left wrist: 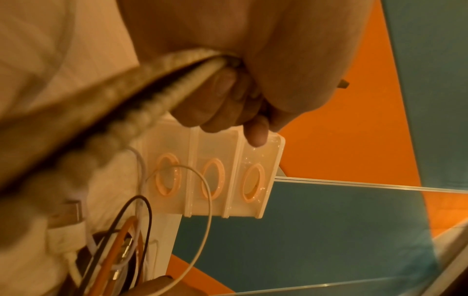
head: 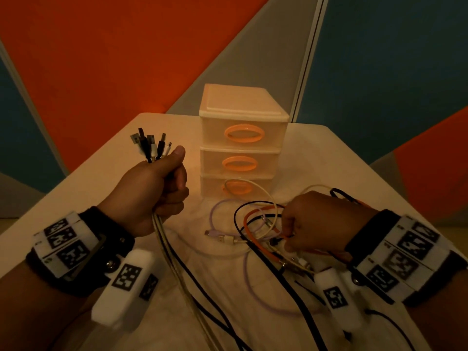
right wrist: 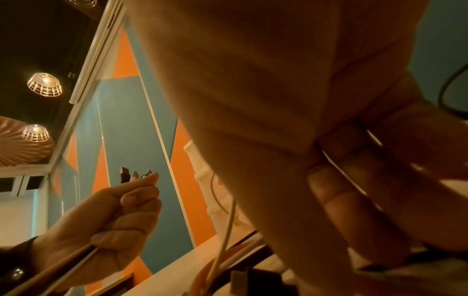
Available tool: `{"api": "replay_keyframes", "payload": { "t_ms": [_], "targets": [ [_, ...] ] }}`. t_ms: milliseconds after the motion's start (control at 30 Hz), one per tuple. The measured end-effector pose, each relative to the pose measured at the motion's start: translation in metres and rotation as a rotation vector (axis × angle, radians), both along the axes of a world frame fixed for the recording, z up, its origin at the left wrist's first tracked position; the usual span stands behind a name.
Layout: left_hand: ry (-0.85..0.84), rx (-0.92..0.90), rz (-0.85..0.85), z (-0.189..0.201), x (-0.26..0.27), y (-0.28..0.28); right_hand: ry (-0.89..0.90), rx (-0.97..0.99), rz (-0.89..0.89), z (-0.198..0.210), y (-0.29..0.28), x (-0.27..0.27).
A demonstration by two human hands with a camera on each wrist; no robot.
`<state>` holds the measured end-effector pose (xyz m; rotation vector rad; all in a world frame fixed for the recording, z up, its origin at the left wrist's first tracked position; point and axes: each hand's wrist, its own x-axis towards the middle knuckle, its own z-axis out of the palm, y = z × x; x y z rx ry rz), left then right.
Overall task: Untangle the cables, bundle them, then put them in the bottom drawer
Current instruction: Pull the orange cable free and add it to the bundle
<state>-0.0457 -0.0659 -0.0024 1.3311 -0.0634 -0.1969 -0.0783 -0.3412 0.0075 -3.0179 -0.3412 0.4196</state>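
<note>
Translucent glossy plastic drawer unit (head: 241, 138) — braided, rough-textured cable (left wrist: 142, 100) — matt white table (head: 329, 160).

The right hand (head: 321, 221) covers what its fingers pinch among the cables (head: 255, 224); the cables run off the table's (head: 342, 158) near edge.

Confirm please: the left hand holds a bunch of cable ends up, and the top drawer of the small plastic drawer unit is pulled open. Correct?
Not quite. The left hand does hold the bunch of cable ends up, but the head view shows all three drawers of the small cream plastic drawer unit with orange handles closed, the top one included.
</note>
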Motion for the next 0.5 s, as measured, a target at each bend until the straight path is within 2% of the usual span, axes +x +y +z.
{"api": "replay_keyframes", "payload": {
  "t_ms": [233,333,500],
  "targets": [
    [-0.006,-0.008,-0.008,0.001,0.0,0.002,-0.011,0.039,0.07,0.002,0.0,-0.003],
    [-0.002,-0.001,-0.007,0.001,0.001,0.002,0.036,0.141,0.132,0.003,0.005,-0.007],
    [-0.006,-0.007,-0.007,0.0,0.001,0.003,0.126,0.154,0.157,0.007,0.013,-0.013]
  ]
}}
